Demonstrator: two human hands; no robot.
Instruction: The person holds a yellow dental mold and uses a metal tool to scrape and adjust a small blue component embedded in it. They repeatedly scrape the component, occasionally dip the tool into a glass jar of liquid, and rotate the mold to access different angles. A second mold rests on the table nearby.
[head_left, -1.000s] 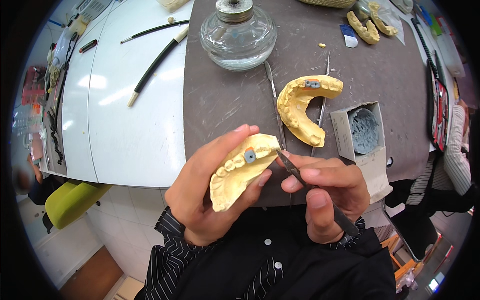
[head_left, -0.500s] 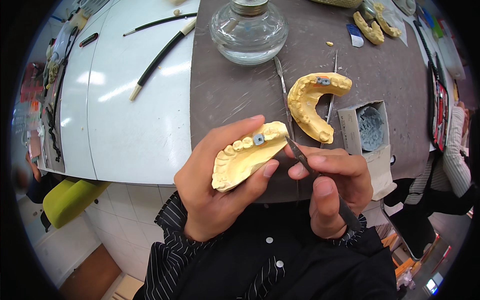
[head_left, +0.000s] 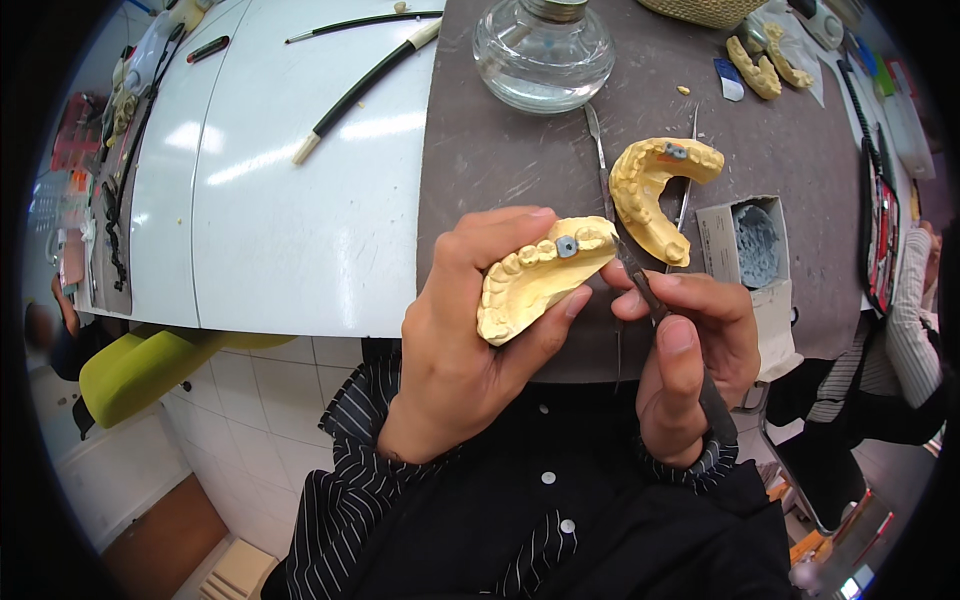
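Fingers of the right hand (head_left: 700, 350) pinch a dark knife-like tool (head_left: 641, 283), its tip up-left at the right end of a yellow dental cast (head_left: 530, 285), which slants up-right, clasped by the left hand (head_left: 445, 325); actual contact is unclear.

Under and beyond the right hand's fingers (head_left: 695, 290) spreads a brown-grey mat (head_left: 520, 150), beside a white tabletop (head_left: 260, 240) reaching left of the left hand's fingers (head_left: 500, 218). On the mat, just past the right hand's fingers, a horseshoe-shaped yellow cast (head_left: 640, 185) lies over a thin metal tool (head_left: 684, 208); a second metal tool (head_left: 601, 160) lies left of it. Right of those fingers sits an open pale box (head_left: 717, 240). Farther ahead of the left hand's fingers stands a round glass vessel (head_left: 543, 60); well beyond the right hand's lie a yellow chip (head_left: 683, 90) and a blue-and-white packet (head_left: 730, 80). A thick black rod (head_left: 365, 88) and a thinner one (head_left: 365, 21) lie on the white tabletop, ahead and left of the left hand's fingers.
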